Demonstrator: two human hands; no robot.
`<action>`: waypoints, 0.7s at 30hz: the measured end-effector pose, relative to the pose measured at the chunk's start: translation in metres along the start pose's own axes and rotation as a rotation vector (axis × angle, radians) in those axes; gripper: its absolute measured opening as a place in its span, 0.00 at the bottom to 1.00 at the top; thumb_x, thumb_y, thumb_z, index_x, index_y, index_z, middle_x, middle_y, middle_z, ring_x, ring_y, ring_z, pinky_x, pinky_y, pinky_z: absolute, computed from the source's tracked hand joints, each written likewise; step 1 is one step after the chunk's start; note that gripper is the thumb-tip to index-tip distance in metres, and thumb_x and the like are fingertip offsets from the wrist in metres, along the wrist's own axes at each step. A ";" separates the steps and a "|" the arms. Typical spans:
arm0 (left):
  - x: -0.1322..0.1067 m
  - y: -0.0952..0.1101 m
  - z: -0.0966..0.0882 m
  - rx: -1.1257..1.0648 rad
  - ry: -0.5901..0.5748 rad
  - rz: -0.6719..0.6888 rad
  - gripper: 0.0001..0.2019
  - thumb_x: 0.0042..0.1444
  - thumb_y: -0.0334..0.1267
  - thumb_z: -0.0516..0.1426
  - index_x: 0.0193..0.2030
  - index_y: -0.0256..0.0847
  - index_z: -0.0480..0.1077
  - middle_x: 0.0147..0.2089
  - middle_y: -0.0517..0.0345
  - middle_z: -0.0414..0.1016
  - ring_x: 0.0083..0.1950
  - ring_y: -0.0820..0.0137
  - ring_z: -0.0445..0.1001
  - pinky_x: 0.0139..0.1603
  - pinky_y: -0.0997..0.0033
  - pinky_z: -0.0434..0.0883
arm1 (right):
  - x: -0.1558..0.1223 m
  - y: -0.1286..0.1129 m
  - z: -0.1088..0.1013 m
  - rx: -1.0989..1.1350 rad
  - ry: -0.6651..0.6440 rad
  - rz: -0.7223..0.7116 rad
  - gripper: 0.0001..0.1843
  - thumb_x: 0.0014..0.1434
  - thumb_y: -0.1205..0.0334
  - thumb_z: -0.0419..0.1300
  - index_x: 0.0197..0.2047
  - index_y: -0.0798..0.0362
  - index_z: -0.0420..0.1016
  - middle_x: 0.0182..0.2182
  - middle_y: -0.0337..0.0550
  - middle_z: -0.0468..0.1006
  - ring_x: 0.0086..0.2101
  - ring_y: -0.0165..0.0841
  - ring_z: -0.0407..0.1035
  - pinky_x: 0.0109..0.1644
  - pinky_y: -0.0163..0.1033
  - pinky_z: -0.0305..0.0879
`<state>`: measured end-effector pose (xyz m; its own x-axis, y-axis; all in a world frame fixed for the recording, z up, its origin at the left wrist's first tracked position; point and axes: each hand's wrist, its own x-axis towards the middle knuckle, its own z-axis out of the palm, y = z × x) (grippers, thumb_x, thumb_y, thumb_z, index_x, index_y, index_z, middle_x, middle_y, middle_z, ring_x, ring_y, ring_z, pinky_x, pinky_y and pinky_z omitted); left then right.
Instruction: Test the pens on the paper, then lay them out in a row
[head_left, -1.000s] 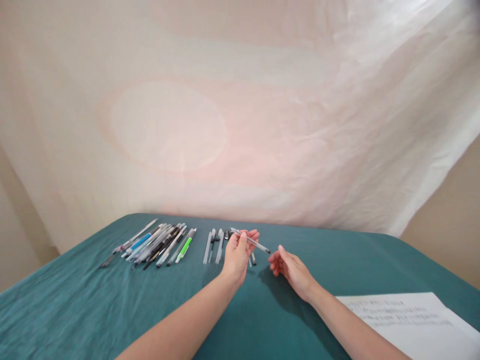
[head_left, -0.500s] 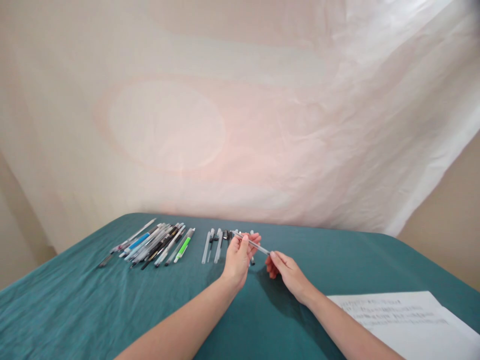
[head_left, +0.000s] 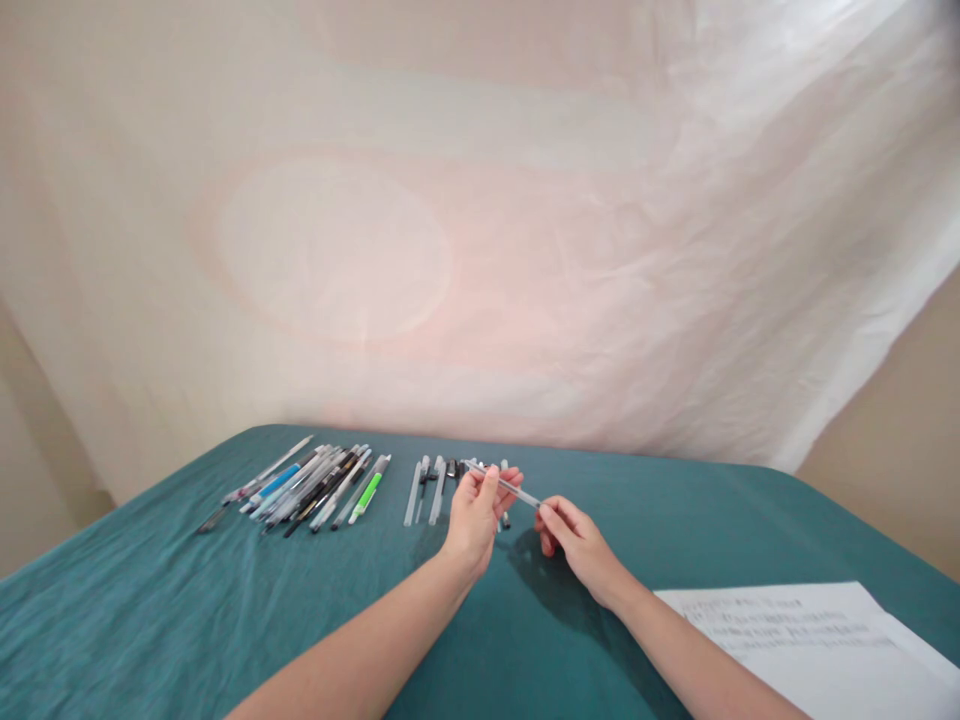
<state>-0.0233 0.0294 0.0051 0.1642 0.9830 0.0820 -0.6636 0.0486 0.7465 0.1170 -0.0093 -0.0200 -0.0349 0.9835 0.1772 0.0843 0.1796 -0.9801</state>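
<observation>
Between my two hands a slim clear pen [head_left: 520, 491] is held aslant above the table, its right end lower. My left hand [head_left: 475, 510] pinches it near the upper end with thumb and fingers. The fingertips of my right hand [head_left: 571, 535] close on its lower right end. Just beyond my left hand lies a row of pen parts, among them a clear barrel [head_left: 412, 495], another clear barrel [head_left: 436, 492] and a black cap [head_left: 451, 468]. My left hand hides some of this row.
A pile of several pens [head_left: 300, 490] lies on the left, with a green pen [head_left: 369, 495] at its right side. Sheets of paper with handwriting [head_left: 787, 660] lie at the front right. The table has a green cloth [head_left: 187, 620]; a pale sheet [head_left: 480, 250] hangs behind.
Hardly anything differs. My right hand has shifted very slightly up and to the right at the pen's end; my left hand keeps its place and grip.
</observation>
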 end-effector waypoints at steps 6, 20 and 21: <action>-0.001 -0.001 -0.001 0.013 -0.006 0.008 0.11 0.50 0.41 0.57 0.34 0.39 0.59 0.40 0.50 0.75 0.44 0.66 0.73 0.49 0.61 0.65 | 0.001 0.002 0.001 0.011 0.002 0.016 0.23 0.55 0.43 0.48 0.25 0.54 0.67 0.18 0.37 0.67 0.20 0.27 0.61 0.25 0.32 0.57; 0.002 -0.001 -0.004 0.026 0.007 0.025 0.11 0.50 0.41 0.56 0.32 0.38 0.58 0.39 0.50 0.75 0.44 0.66 0.73 0.49 0.60 0.65 | 0.001 0.001 0.001 -0.007 0.013 0.020 0.19 0.52 0.44 0.53 0.30 0.53 0.68 0.18 0.34 0.67 0.18 0.25 0.59 0.24 0.31 0.55; 0.002 -0.001 -0.005 0.031 0.008 0.021 0.11 0.50 0.42 0.56 0.32 0.38 0.58 0.39 0.50 0.75 0.43 0.66 0.73 0.49 0.61 0.66 | 0.001 0.001 0.001 0.008 0.011 0.039 0.21 0.53 0.43 0.51 0.29 0.54 0.68 0.18 0.35 0.67 0.18 0.25 0.60 0.23 0.31 0.55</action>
<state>-0.0256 0.0319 0.0014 0.1439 0.9852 0.0928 -0.6443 0.0221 0.7644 0.1158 -0.0081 -0.0205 -0.0209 0.9900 0.1397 0.0774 0.1409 -0.9870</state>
